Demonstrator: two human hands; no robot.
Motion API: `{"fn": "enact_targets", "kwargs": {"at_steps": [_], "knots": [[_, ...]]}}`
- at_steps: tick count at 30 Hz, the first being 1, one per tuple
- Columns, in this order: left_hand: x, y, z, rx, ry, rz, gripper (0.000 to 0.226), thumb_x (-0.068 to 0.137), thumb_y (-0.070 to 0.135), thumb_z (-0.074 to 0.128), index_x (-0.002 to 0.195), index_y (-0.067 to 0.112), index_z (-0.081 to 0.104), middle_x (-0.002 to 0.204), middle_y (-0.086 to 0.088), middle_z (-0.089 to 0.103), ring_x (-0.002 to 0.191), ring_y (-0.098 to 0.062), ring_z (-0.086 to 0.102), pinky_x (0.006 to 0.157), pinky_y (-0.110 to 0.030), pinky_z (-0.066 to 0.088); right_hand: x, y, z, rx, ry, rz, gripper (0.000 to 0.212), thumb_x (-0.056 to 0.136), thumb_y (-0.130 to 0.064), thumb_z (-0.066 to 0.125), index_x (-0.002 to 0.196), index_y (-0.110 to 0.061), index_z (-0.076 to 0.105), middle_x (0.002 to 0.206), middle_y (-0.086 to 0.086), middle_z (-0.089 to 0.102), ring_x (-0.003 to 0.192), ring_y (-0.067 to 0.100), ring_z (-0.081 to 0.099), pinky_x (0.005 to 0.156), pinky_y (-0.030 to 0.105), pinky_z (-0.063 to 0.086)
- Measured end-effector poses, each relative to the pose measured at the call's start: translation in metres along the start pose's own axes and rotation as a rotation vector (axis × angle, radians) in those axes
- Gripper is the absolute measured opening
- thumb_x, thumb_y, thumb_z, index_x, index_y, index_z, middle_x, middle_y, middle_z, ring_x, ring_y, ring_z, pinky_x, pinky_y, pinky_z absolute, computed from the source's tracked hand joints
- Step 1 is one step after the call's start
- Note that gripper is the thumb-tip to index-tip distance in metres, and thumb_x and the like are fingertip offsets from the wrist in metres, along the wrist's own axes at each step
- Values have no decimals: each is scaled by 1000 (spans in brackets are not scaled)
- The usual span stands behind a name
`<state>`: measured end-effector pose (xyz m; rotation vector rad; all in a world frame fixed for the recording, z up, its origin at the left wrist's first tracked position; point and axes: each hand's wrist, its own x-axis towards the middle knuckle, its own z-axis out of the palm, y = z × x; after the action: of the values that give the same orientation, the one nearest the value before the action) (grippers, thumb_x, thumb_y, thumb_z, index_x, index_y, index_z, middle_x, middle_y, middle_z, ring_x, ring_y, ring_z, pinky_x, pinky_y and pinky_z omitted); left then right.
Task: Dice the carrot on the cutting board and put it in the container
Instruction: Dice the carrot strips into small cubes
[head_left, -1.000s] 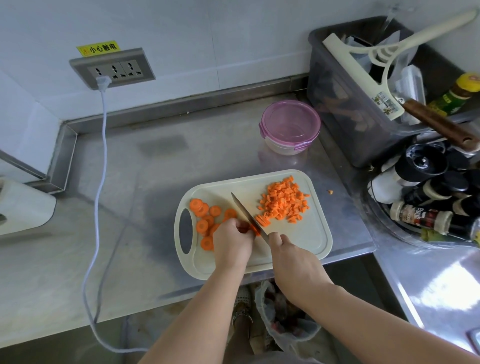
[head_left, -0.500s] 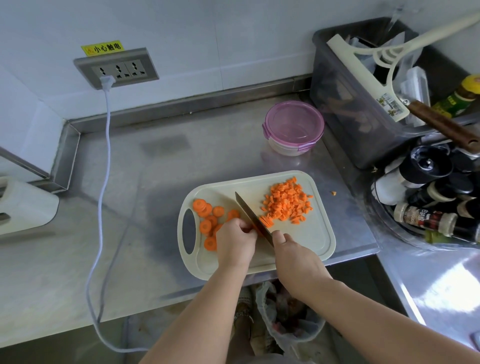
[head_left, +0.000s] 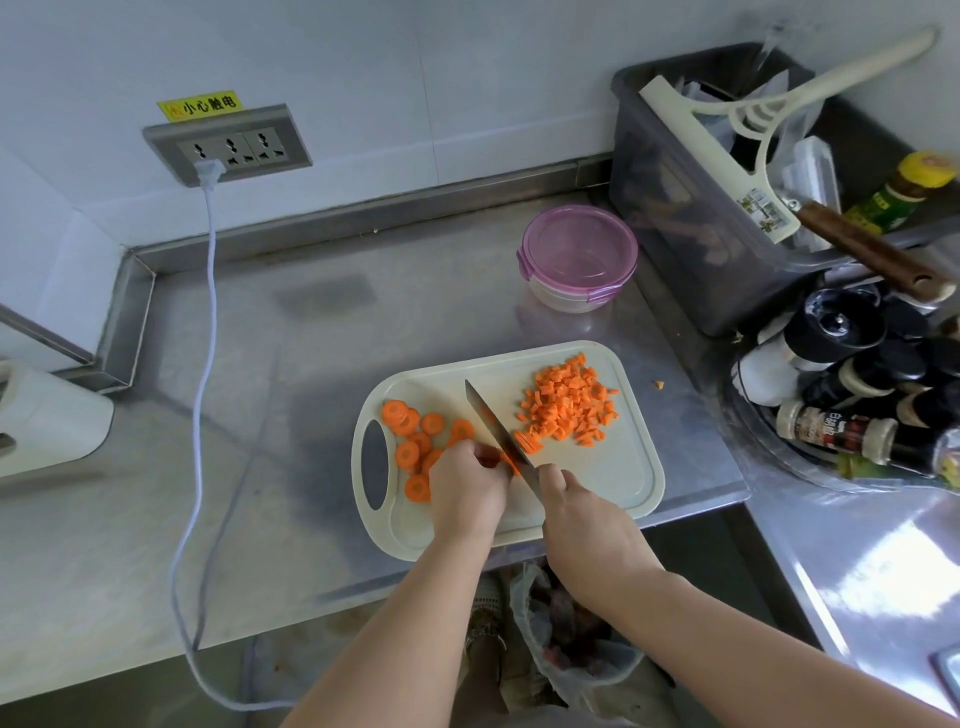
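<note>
A cream cutting board (head_left: 618, 478) lies on the steel counter. Round carrot slices (head_left: 415, 431) sit at its left end, and a pile of diced carrot (head_left: 569, 402) at its back right. My left hand (head_left: 467, 491) curls over carrot pieces (head_left: 511, 460) just left of the blade and holds them down. My right hand (head_left: 582, 514) grips the handle of a knife (head_left: 496, 428), whose blade points away to the back left and cuts into those pieces. A round container (head_left: 579, 257) with a pink lid on it stands behind the board.
A grey bin (head_left: 691, 208) with utensils stands at the back right, and bottles (head_left: 852, 395) fill a tub beside the board. A white cable (head_left: 205, 332) runs from the wall socket down across the counter. One carrot bit (head_left: 658, 384) lies off the board. A white appliance (head_left: 47, 415) stands left.
The knife blade has shifted slightly between cuts while my left hand stays on the carrot pieces; a few fresh strips lie right of the blade.
</note>
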<state>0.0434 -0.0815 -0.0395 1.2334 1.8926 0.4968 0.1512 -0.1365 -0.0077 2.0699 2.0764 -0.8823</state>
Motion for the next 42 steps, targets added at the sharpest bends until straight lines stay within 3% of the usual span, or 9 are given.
{"fn": "enact_targets", "kwargs": {"at_steps": [17,21,26,32,35,39,42], "knots": [[-1,2,-2,-23,-17,-1,14,86,22,66,96,13,69,89,4,67,79,-10,55,68,-19,37,0,-3,1,-48,-34,5,44,91,0,46,129,-14,31,115,5,51,91,28,64,72,34,52],[-1,2,-3,-13,-26,-6,13,86,22,66,95,13,68,83,6,63,78,-10,54,57,-16,35,1,-5,2,-77,-40,6,43,93,-4,47,131,-14,29,113,4,50,89,26,64,72,34,54],[2,2,-3,19,-45,-27,15,86,24,67,96,13,67,83,6,61,78,-11,54,64,-20,36,7,-6,4,-44,-70,34,48,90,-1,51,131,-15,29,112,5,50,89,26,64,72,35,56],[0,4,-7,19,-57,-21,7,85,19,66,82,17,61,72,9,57,69,-7,54,51,-14,33,9,-3,9,-30,-67,34,44,90,2,46,127,-16,30,106,4,46,88,29,63,72,37,54],[-1,4,-7,19,-65,-3,7,86,17,64,80,18,60,71,10,57,69,-7,53,55,-16,36,10,2,8,-11,-31,13,44,88,4,44,126,-15,31,110,3,48,90,30,63,70,36,50],[0,5,-7,46,-63,-14,8,86,16,63,92,13,67,87,1,66,83,-14,57,70,-22,40,10,15,1,-49,52,-43,55,86,5,45,134,-17,28,117,3,49,86,29,62,68,35,49],[2,5,-12,89,-60,19,8,88,19,60,91,17,67,87,5,65,85,-14,59,66,-21,40,7,29,-5,-173,112,-108,62,86,2,49,138,-21,25,118,-1,45,77,24,55,64,30,45]]}}
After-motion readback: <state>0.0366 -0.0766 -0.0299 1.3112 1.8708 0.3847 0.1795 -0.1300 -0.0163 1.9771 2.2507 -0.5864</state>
